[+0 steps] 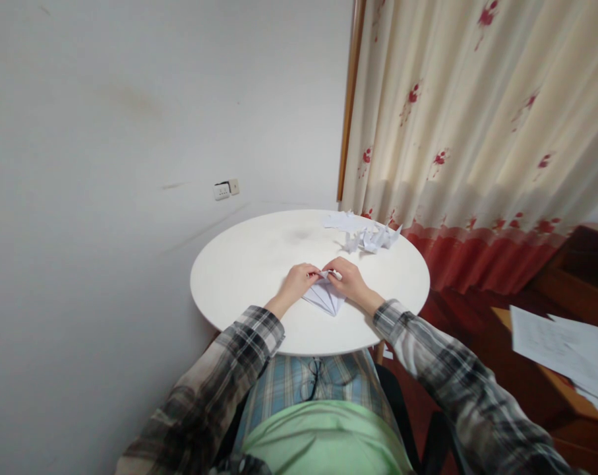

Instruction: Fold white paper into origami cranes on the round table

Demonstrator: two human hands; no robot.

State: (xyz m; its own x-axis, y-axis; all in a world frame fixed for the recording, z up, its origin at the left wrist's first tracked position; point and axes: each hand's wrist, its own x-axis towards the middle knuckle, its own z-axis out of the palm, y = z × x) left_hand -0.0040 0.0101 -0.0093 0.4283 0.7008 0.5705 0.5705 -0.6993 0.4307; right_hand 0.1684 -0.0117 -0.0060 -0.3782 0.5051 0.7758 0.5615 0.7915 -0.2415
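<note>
A folded sheet of white paper (pixel 328 298) lies on the round white table (pixel 244 264), one pointed corner toward me and creases running across it. My left hand (pixel 300 278) pinches its far edge from the left, fingertips closed on the paper. From the right, my right hand (pixel 347 276) grips the same far edge with thumb and fingers. Between the two sets of fingertips a small raised flap of the paper shows. Parts of the far edge are hidden under my fingers.
Beyond my right hand sit several folded white paper pieces (pixel 375 239), with flat paper (pixel 341 221) behind them. To the right, loose sheets (pixel 566 346) lie on wooden furniture. A wall with a socket (pixel 222 191) is at the left, a curtain (pixel 451 132) at the right.
</note>
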